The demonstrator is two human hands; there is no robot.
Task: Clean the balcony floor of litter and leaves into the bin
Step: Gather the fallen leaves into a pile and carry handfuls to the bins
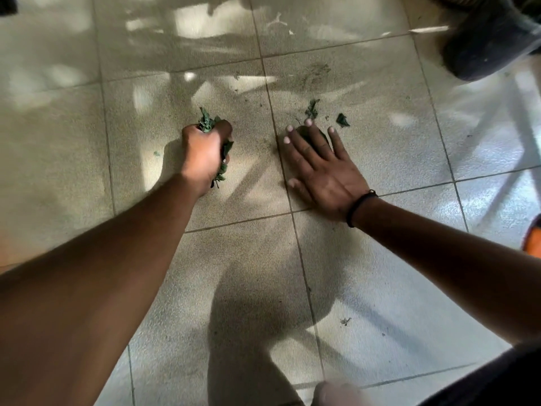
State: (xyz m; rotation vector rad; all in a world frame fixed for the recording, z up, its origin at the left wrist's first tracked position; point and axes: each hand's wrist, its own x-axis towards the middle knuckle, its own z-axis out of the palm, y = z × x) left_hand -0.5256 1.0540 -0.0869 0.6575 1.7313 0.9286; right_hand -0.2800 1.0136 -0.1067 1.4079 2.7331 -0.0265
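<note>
- On the pale tiled floor (366, 148), the left hand (205, 153) clenched a bunch of dark green leaves (208, 121), apparently storing them.
- The right hand (319, 168) lay flat, fingers straight, pinning loose green leaf scraps (312, 108), probably to rake them.

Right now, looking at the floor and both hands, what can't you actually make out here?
- Head view: how much leaf lies under the right hand; its flat fingers cover most of it.
- The size of the leaf bunch gripped by the left hand; the fist hides its middle.
- The dark container top right: blurred, cut by the edge, so bin or pot is unclear.
- The speck on the tiled floor: too small.
</note>
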